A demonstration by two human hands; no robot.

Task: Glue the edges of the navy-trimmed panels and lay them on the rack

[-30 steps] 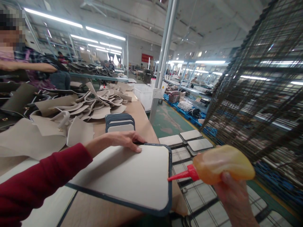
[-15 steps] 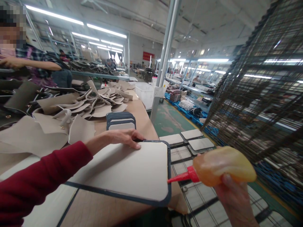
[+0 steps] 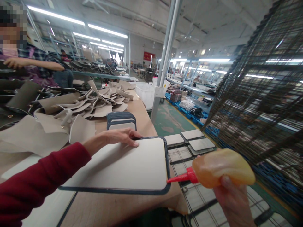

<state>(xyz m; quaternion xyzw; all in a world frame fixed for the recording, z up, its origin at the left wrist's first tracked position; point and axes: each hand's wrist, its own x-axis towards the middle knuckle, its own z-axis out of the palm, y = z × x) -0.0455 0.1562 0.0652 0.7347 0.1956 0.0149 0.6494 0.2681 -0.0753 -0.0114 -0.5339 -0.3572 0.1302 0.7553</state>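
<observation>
A pale panel with a dark blue border and rounded corners (image 3: 127, 170) is held over the table by my left hand (image 3: 125, 137). The left thumb presses on its top face, and the fingers go over the far edge, partly hidden. My right hand (image 3: 233, 195) is wrapped round a soft amber squeeze bottle of glue (image 3: 222, 167), which lies nearly level. Its red nozzle (image 3: 182, 176) points left, and the tip touches the panel's right edge or sits very close to it near the front corner.
Behind the panel stands a stack of smaller bordered panels (image 3: 121, 119). Beige cut pieces (image 3: 94, 104) pile up on the wooden table (image 3: 142, 116). At right, pale panels lie on a wire rack (image 3: 201, 195), with tilted wire racks (image 3: 260, 78) beyond. A co-worker (image 3: 35, 60) stands at far left.
The panel has turned slightly, its front right corner moving up and its near edge now more level. My left hand shifted a little left with it; the bottle stayed almost in place.
</observation>
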